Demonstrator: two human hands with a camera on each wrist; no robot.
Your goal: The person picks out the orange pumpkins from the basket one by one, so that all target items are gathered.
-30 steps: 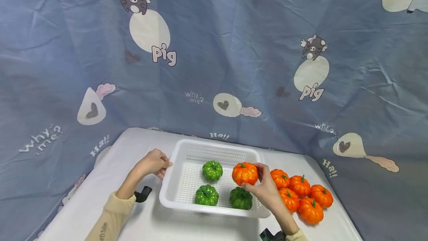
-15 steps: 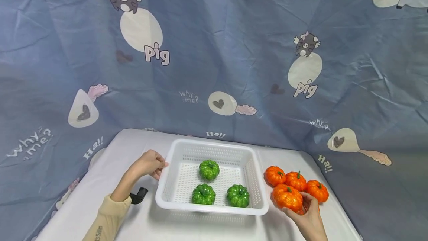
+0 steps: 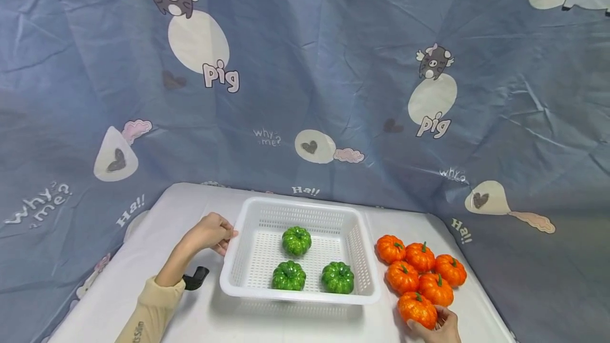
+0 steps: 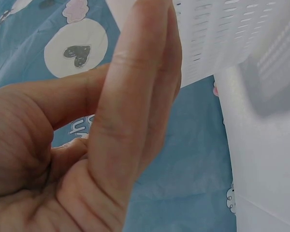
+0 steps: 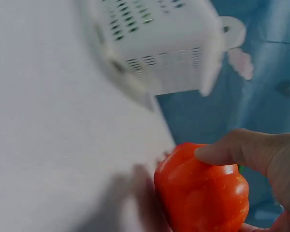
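My left hand [image 3: 213,233] grips the left rim of a white perforated plastic basket [image 3: 242,221]; in the left wrist view, its fingers [image 4: 130,96] reach up to the basket wall [image 4: 203,43]. Inside the basket sit three small green pumpkins, one farther back [image 3: 296,241] and two along the near side [image 3: 288,276] [image 3: 338,278]. At the table's near right, my right hand [image 3: 439,326] holds a small orange pumpkin [image 3: 416,309] from its right side. The right wrist view has the thumb [image 5: 227,147] against this orange pumpkin [image 5: 203,191].
Several more orange pumpkins [image 3: 420,257] lie close together right of the basket, just beyond the held one. A white cloth covers the table [image 3: 286,327]. Behind it hangs a blue printed curtain [image 3: 314,68].
My right hand has carried the orange pumpkin from above the basket over to the right, then down toward me at the near end of the orange group. The left hand stays at the rim.
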